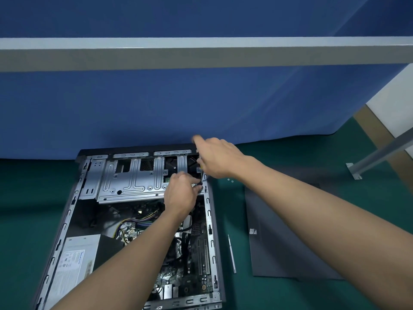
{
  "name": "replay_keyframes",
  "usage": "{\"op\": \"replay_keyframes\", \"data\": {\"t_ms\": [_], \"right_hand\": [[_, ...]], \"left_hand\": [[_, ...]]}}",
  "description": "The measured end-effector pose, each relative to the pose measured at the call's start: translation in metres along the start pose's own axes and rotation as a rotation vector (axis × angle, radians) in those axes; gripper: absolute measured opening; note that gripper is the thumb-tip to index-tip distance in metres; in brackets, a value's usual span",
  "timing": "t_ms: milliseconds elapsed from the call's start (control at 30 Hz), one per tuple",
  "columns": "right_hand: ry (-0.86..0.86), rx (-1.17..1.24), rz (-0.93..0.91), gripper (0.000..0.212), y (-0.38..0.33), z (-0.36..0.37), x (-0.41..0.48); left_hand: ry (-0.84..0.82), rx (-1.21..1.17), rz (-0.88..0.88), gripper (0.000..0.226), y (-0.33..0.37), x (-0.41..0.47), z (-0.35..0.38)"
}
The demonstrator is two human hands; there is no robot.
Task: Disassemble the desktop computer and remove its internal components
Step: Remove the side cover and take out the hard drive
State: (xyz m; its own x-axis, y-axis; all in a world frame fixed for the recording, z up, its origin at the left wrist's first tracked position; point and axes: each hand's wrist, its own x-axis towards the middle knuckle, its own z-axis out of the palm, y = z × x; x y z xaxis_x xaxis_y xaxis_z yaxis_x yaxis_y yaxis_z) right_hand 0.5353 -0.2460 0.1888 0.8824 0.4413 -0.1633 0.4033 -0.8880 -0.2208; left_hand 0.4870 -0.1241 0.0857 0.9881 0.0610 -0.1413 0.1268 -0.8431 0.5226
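Open grey metal desktop computer case (pixel 210 220) lies flat on green surface (pixel 26 198), far end against blue partition (pixel 201 104). Right hand (pixel 218 157) curled round handle of thin dark-shafted screwdriver (pixel 201 175), shaft pointing down at case's far right corner, beside silver metal drive cage (pixel 129 177). Left hand (pixel 181 191) reaches inside case, fingertips pinching screwdriver's lower end. Grey power supply box (pixel 73 260) at near left of case. Dark grey side panel (pixel 290 231) lies flat right of case; slim silver strip (pixel 231 253) between them.
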Motion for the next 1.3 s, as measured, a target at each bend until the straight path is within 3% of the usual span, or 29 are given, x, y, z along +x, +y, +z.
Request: {"op": "replay_keyframes", "data": {"t_ms": [233,567,733,833,900,967,1033,1100,1167,1300], "right_hand": [[-0.070,0.246,-0.017,0.046,0.018,-0.006,-0.002],[0.145,0.491,0.159,0.042,0.043,-0.003,-0.007],[0.364,0.752,0.277,0.041,0.045,-0.003,-0.013],[0.459,1.089,0.360,0.037,0.044,-0.004,-0.017],[0.516,1.330,0.375,0.024,0.044,-0.005,-0.020],[0.563,1.581,0.361,0.008,0.047,-0.007,-0.022],[0.593,1.726,0.371,0.011,0.049,-0.007,-0.020],[0.597,1.695,0.402,0.020,0.050,-0.002,-0.017],[0.552,1.531,0.422,0.022,0.047,0.005,-0.017],[0.421,0.755,0.228,0.004,0.037,0.026,-0.026]], "left_hand": [[0.082,0.017,-0.027,0.015,0.000,0.002,0.007],[0.141,0.198,0.228,0.018,0.001,-0.002,0.007],[0.139,0.176,0.227,0.017,0.001,-0.001,0.007],[0.154,0.058,0.167,0.016,0.001,-0.002,0.005],[0.184,-0.103,0.075,0.014,0.005,-0.002,-0.002],[0.200,-0.398,-0.087,0.010,0.011,-0.001,-0.013],[0.175,-0.789,-0.349,0.005,0.020,0.000,-0.026],[0.099,-1.159,-0.580,0.007,0.028,0.001,-0.037],[-0.015,-1.403,-0.692,0.009,0.035,0.001,-0.044],[-0.213,-1.581,-0.762,0.002,0.046,0.001,-0.043]]}}
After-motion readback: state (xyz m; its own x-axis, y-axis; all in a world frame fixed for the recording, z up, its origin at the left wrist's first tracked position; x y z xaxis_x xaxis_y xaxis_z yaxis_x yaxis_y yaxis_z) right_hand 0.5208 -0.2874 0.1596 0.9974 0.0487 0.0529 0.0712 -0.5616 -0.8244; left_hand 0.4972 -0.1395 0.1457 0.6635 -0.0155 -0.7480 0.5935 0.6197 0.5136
